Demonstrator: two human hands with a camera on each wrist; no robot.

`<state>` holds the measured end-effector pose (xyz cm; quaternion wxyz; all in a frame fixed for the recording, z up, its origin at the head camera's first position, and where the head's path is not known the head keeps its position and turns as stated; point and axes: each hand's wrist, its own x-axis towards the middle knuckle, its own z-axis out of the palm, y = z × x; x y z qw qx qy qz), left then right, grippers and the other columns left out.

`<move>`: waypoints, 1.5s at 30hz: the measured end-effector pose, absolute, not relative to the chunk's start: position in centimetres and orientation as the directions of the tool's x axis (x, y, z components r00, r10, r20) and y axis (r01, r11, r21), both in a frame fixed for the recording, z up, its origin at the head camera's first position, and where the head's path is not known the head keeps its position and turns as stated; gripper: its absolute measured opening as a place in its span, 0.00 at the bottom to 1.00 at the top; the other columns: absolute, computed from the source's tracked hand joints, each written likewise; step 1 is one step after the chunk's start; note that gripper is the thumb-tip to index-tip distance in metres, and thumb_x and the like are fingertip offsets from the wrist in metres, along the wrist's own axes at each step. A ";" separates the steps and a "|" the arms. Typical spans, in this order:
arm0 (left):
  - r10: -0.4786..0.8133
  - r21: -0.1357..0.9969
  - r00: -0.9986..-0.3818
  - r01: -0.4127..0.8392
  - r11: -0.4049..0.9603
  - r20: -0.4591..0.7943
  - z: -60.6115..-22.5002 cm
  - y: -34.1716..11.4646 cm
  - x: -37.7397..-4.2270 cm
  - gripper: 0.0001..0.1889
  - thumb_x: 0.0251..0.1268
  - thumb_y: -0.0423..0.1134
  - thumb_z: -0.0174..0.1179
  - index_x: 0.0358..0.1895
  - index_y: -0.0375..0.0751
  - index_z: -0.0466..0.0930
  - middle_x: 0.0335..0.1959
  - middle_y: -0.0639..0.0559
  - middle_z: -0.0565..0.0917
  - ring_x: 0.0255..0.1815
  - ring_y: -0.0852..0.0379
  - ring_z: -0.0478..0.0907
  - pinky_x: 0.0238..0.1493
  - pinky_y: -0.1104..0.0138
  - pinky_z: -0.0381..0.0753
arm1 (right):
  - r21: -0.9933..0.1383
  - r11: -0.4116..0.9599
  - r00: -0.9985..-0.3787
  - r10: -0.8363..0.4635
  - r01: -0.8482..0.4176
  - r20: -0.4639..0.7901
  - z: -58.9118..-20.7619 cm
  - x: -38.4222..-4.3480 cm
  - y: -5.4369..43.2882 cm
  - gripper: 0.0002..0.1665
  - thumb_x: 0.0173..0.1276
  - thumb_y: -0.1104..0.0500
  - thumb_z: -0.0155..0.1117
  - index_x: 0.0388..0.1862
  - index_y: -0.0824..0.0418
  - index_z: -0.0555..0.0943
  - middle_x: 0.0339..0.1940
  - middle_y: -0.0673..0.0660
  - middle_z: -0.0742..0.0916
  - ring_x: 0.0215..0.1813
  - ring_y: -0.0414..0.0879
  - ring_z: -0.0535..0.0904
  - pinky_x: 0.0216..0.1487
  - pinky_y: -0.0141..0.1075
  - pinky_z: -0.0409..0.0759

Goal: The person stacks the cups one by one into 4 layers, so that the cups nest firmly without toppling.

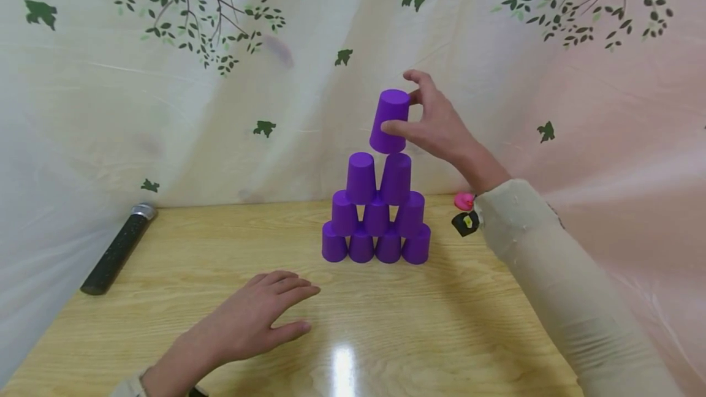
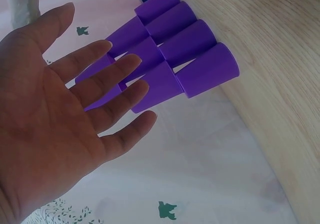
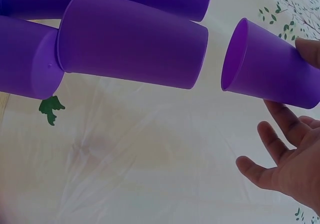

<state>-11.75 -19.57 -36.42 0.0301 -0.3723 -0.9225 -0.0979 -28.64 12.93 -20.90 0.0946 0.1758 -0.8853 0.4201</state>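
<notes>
A pyramid of upside-down purple cups (image 1: pixel 377 216) stands on the table, with several in the bottom row, three above and two on top. My right hand (image 1: pixel 441 121) pinches one more upside-down purple cup (image 1: pixel 388 124) between thumb and fingers, over the two top cups and slightly tilted. In the right wrist view a gap shows between this held cup (image 3: pixel 270 66) and the nearest stacked cup (image 3: pixel 135 41). My left hand (image 1: pixel 254 317) hovers in front of the stack, to its left, fingers loosely extended and holding nothing. Its palm (image 2: pixel 50 119) faces the stacked cups in the left wrist view.
A dark cylinder with a silver end (image 1: pixel 118 250) lies at the table's left edge. Beside the right sleeve are a small pink object (image 1: pixel 464 201) and a black one with a yellow mark (image 1: pixel 465 223). A leaf-printed curtain (image 1: pixel 309 90) hangs behind the wooden table (image 1: pixel 220 250).
</notes>
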 end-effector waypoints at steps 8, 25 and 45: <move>0.683 0.149 -0.718 0.696 0.703 0.133 -36.5 -19.7 -11.7 0.26 0.74 0.61 0.52 0.67 0.53 0.77 0.62 0.56 0.82 0.66 0.49 0.76 0.63 0.47 0.76 | -0.707 0.596 -0.924 -0.245 -0.382 0.292 -21.0 -28.8 12.6 0.57 0.62 0.45 0.72 0.81 0.48 0.48 0.66 0.62 0.77 0.63 0.55 0.75 0.61 0.54 0.75; 0.687 0.141 -0.716 0.699 0.702 0.129 -36.7 -19.5 -11.7 0.24 0.72 0.57 0.57 0.67 0.54 0.76 0.62 0.56 0.82 0.66 0.49 0.76 0.63 0.48 0.76 | -0.714 0.603 -0.935 -0.252 -0.354 0.251 -21.6 -29.0 12.4 0.58 0.63 0.45 0.71 0.82 0.47 0.46 0.67 0.62 0.76 0.64 0.56 0.74 0.63 0.57 0.76; 0.684 0.145 -0.719 0.695 0.704 0.126 -36.7 -19.4 -11.7 0.25 0.71 0.56 0.59 0.66 0.53 0.77 0.61 0.56 0.82 0.66 0.48 0.76 0.64 0.48 0.76 | -0.708 0.607 -0.932 -0.267 -0.360 0.244 -22.2 -29.3 12.2 0.59 0.62 0.45 0.72 0.82 0.47 0.47 0.67 0.62 0.77 0.63 0.55 0.75 0.63 0.56 0.76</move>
